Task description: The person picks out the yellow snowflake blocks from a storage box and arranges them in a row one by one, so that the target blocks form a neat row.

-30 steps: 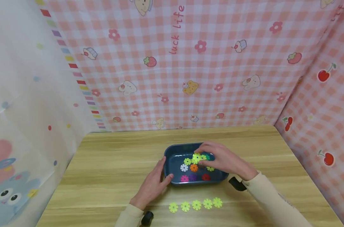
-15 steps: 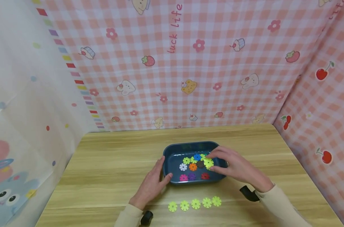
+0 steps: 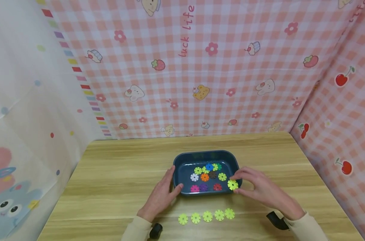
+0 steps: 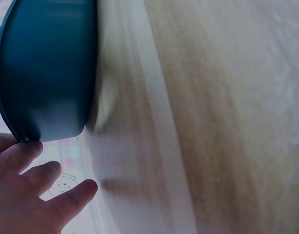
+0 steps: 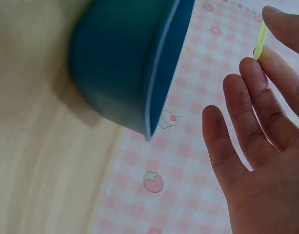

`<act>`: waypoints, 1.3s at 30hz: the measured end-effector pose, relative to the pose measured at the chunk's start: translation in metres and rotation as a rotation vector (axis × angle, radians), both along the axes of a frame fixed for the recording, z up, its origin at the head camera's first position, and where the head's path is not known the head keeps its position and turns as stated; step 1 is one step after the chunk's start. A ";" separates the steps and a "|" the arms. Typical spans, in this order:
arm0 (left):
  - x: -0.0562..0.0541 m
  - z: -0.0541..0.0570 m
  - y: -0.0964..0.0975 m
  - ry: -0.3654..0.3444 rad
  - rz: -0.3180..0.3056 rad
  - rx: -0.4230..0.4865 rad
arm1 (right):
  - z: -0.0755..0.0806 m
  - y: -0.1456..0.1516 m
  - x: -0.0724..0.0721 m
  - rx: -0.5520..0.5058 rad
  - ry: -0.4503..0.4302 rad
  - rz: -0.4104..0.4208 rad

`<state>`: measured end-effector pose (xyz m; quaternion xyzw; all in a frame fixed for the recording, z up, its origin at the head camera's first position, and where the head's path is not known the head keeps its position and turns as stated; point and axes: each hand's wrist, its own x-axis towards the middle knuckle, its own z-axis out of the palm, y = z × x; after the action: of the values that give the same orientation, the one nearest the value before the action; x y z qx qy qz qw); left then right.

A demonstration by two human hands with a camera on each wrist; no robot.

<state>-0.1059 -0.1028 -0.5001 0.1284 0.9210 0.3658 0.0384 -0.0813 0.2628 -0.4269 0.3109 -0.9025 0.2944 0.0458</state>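
A yellow-green snowflake disc (image 3: 232, 184) is pinched between the thumb and index finger of my right hand (image 3: 261, 189), over the right front corner of a dark blue tray (image 3: 185, 160). Edge-on, that disc (image 5: 261, 41) shows as a thin strip in the right wrist view, the other fingers extended. My left hand (image 3: 159, 196) rests against the tray's left end, its thumb at the front corner. Its fingers (image 4: 73, 199) look straight and spread in the left wrist view. Inside the tray lie several snowflake discs, among them white, orange (image 3: 205, 177), blue, brown, red and purple ones.
Several yellow-green snowflake discs (image 3: 207, 216) form a row on the wooden table (image 3: 125, 160), in front of the tray. Checked pink cloth (image 3: 158, 83) hangs behind the table and on the right, with a white printed cloth (image 3: 65, 110) on the left.
My right hand has drawn the yellow-green snowflake disc right and toward me, from the tray's middle to its right front corner. The blue disc has come into view. My left hand stays put.
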 end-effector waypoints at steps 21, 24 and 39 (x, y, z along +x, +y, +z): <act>0.000 0.000 0.001 -0.025 0.003 0.011 | -0.050 0.018 0.021 0.011 -0.091 0.052; 0.000 -0.001 0.001 -0.016 0.001 0.009 | -0.056 0.021 0.022 0.004 -0.147 0.050; -0.001 0.000 0.001 -0.024 0.013 0.004 | -0.067 0.025 0.015 0.049 -0.332 0.077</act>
<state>-0.1070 -0.1016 -0.4999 0.1179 0.9206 0.3693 0.0469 -0.0659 0.2882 -0.4936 0.2933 -0.8921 0.3212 -0.1226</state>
